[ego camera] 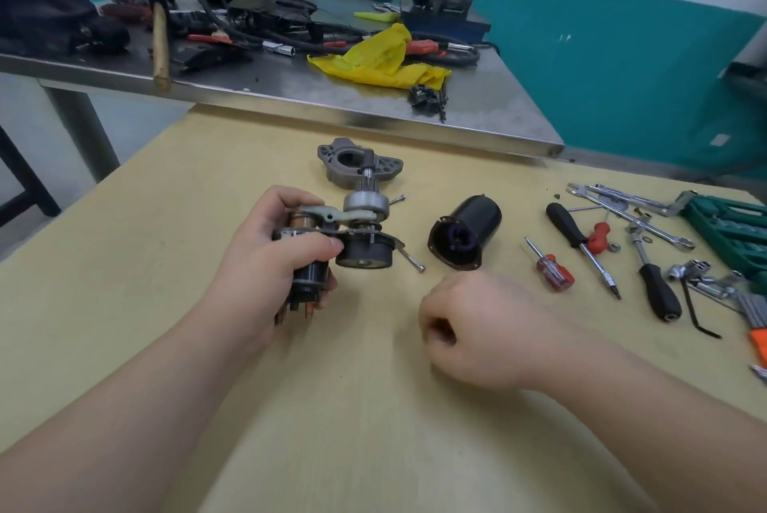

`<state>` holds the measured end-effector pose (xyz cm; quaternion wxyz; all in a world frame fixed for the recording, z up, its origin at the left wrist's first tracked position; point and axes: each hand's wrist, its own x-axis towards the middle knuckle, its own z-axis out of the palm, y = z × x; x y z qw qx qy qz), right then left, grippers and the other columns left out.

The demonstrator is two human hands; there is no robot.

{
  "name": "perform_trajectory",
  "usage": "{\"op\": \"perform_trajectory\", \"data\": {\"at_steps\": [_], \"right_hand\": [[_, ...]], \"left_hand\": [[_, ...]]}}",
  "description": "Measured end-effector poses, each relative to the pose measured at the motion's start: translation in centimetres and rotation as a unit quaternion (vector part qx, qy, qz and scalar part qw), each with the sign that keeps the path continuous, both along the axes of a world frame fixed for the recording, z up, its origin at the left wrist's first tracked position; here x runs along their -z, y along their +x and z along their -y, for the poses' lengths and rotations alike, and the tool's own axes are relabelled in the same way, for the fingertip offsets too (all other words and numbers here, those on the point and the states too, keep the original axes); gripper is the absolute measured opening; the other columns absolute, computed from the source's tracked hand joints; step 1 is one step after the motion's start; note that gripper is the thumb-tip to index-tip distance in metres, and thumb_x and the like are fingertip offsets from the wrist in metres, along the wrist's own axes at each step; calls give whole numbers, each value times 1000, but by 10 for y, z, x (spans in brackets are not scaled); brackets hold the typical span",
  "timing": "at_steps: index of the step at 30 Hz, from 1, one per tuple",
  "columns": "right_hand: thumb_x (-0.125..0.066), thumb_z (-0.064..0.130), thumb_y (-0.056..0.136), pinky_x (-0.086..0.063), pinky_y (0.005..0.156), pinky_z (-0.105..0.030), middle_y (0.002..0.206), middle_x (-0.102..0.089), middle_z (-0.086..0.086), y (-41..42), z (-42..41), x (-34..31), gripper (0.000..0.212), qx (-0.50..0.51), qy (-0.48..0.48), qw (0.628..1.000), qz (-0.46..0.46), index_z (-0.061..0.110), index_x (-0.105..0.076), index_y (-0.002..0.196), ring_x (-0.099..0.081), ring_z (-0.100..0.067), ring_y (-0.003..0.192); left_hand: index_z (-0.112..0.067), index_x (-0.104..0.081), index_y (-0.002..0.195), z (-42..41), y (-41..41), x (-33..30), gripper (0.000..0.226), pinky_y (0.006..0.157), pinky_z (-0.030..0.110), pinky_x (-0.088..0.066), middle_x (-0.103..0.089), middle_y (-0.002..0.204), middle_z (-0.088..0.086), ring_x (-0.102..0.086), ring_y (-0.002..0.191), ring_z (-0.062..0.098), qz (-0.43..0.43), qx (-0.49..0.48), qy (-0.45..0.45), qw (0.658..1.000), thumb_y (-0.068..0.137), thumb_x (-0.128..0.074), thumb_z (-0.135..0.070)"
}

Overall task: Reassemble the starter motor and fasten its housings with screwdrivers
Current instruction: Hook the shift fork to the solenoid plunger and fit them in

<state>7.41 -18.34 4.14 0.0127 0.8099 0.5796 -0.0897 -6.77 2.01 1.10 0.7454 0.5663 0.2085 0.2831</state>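
Note:
My left hand [265, 259] grips the starter's solenoid and gear assembly [352, 234] a little above the wooden table, thumb across its middle; a pale fork lever and the silver pinion drive stick out toward the far side. The grey nose housing [361, 164] lies just beyond it. The black motor housing [469, 232] lies on its side to the right, open end toward me. My right hand [477, 330] hovers over the table as a loose fist with nothing in it. A long bolt [413, 261] lies by the assembly. A small red screwdriver [550, 270] lies further right.
Black-handled drivers [660, 288], wrenches [631, 205], sockets and a green tool case [734, 230] crowd the table's right side. A steel bench [290, 89] behind carries a yellow rag [382, 56], a hammer, cables and a compressor.

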Motion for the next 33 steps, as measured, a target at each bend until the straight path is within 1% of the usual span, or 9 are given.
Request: {"op": "perform_trajectory", "data": {"at_steps": [2,4,7,10,16,20,23,26,33], "right_hand": [[-64,24,96,-48,77,-20,89,-68,16,6,17,14,13,72,138,984,-87,29,-75,95,-60,-4,89],[-72,17,97,-43,72,-12,91,-72,20,12,33,26,16,142,295,934,-145,31,-79,97,-64,-1,88],[-79,9,93,-46,67,-14,89,-75,19,22,48,28,24,179,465,852,-161,33,-81,94,-68,-10,75],[-78,3,92,-53,70,-22,91,-76,10,24,54,19,18,113,558,812,-126,20,-82,98,-70,-15,82],[-79,2,92,-53,83,-32,94,-75,-2,19,58,15,4,-14,566,823,-42,5,-82,94,-67,-17,90],[-80,5,92,-50,83,-39,98,-70,-7,23,58,18,4,4,580,814,-34,6,-83,95,-64,-27,93],[-81,4,90,-48,85,-38,99,-69,-6,24,58,18,4,20,587,809,-38,7,-83,93,-61,-25,95],[-81,5,89,-48,86,-41,100,-70,-4,24,58,20,4,3,570,820,-52,8,-82,90,-58,-19,98],[-83,7,87,-48,86,-50,95,-71,3,25,54,27,5,-19,515,854,-73,12,-83,89,-60,-22,98]], "left_hand": [[-23,-64,106,8,2,4,41,51,41,-46,-69,85,7,-60,58,35,-9,17,1,1000,71,-79,-9],[-22,-64,108,18,3,8,44,52,42,-45,-68,85,8,-58,59,35,-22,36,3,999,69,-80,-9],[-21,-65,108,34,4,12,51,51,41,-46,-67,85,9,-53,58,34,-30,63,1,998,62,-85,-14],[-20,-64,110,52,6,13,56,51,41,-47,-66,85,11,-54,52,34,-39,85,20,995,58,-86,-17],[-21,-64,115,80,10,16,62,51,43,-49,-64,88,17,-54,55,31,-78,102,79,989,58,-87,-20],[-24,-66,117,91,20,15,62,53,46,-53,-66,95,17,-57,60,30,-80,108,126,983,59,-86,-23],[-26,-68,111,96,32,15,55,57,49,-53,-70,99,10,-63,69,26,-67,106,162,979,58,-85,-26],[-27,-67,108,98,40,16,53,62,54,-50,-70,96,10,-61,71,32,-57,103,137,984,58,-85,-26],[-24,-67,109,94,45,17,52,69,59,-55,-70,92,12,-67,80,35,-69,133,122,981,61,-86,-21]]}}
